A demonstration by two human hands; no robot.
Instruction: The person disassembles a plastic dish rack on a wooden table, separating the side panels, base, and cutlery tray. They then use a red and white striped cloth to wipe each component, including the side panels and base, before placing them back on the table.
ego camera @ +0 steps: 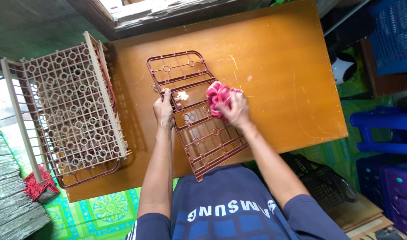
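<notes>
In the head view, a brown plastic grid panel (pixel 195 113) lies flat on the wooden desk (pixel 279 75), its near end jutting over the desk edge toward the person. The left hand (pixel 164 109) is closed on the panel's left rim, fingers curled over the frame, just beside a small white scrap (pixel 182 95) that sits on the grid. The right hand (pixel 235 110) is bunched around a red cloth (pixel 217 96), pressing it onto the panel's right side; the cloth covers part of the frame there.

To the left, a beige plastic rack (pixel 70 102) made of rings and bars stands on the desk corner, overhanging its edge; 1 more brown panel (pixel 90 175) shows under its near end. Nothing else can be made out inside the rack. A red brush-like thing (pixel 38 186) lies below it on the floor side, near grey planks (pixel 10 195).

On the right, off the desk, stand blue plastic crates (pixel 397 35), a blue stool (pixel 383 129), purple crates (pixel 397 191) and a black basket (pixel 321 178); their contents cannot be told
</notes>
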